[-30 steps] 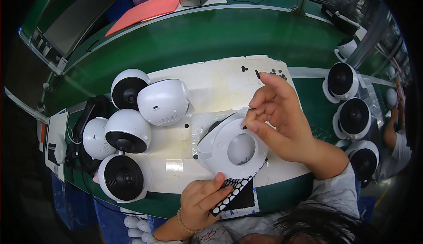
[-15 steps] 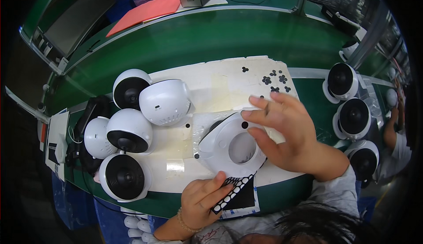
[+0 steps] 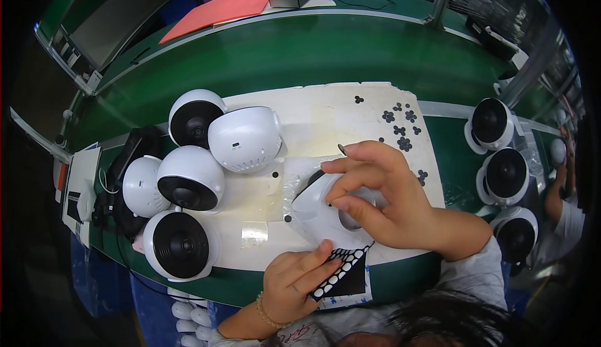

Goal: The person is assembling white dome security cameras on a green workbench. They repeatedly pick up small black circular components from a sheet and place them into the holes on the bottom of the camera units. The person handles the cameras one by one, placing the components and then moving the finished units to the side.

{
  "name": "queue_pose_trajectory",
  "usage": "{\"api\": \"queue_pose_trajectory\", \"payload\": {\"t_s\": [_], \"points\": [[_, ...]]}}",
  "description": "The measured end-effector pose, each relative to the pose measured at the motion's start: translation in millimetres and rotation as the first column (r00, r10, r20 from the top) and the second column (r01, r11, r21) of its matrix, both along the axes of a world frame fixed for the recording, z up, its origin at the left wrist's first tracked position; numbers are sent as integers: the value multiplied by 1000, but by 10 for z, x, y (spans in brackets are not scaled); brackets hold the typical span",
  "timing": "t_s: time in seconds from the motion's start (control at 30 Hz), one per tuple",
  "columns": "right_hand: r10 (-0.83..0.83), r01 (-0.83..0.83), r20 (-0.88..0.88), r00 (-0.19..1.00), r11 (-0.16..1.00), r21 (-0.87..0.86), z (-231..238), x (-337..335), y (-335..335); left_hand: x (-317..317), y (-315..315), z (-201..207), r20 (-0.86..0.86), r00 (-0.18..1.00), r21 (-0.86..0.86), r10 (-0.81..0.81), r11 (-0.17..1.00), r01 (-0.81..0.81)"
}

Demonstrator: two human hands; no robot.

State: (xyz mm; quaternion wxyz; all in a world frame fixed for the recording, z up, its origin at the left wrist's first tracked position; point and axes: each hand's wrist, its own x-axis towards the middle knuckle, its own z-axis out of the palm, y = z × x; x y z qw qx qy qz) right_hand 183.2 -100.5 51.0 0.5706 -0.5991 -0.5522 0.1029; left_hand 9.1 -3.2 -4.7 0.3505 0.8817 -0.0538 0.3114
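My left hand (image 3: 289,284), at the near edge of the mat, pinches a black sheet with rows of white round spots (image 3: 342,274). My right hand (image 3: 394,200) is curled over a white camera housing (image 3: 305,212), which lies tilted on clear plastic film. At my right index fingertip is a small black round pad (image 3: 341,149), seen nearly edge-on; the thumb is apart from it. The hand hides much of the housing and part of its round opening. Beneath the spotted sheet lies a black square sheet with a white border (image 3: 350,284).
Several white ball-shaped cameras with black fronts (image 3: 181,245) stand at the left. More cameras (image 3: 506,173) line the right side. Loose black round pads (image 3: 404,143) lie in clusters on the pale mat (image 3: 319,109). A co-worker's arm (image 3: 557,187) shows at far right.
My right hand has moved left over the housing, its fingers more curled. A black round pad now shows at its index fingertip. My left hand stays on the spotted sheet. The view has shifted slightly.
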Motion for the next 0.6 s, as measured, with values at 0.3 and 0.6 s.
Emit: {"api": "queue_pose_trajectory", "payload": {"t_s": [0.3,0.6], "points": [[-90,154,750,656,988,-15,73,2,-210,15,3,-28,26,1000,7,2,1000,-2],[-16,60,256,967,984,-167,-152,-53,-476,21,-22,-20,29,999,-1,29,1000,-29]]}}
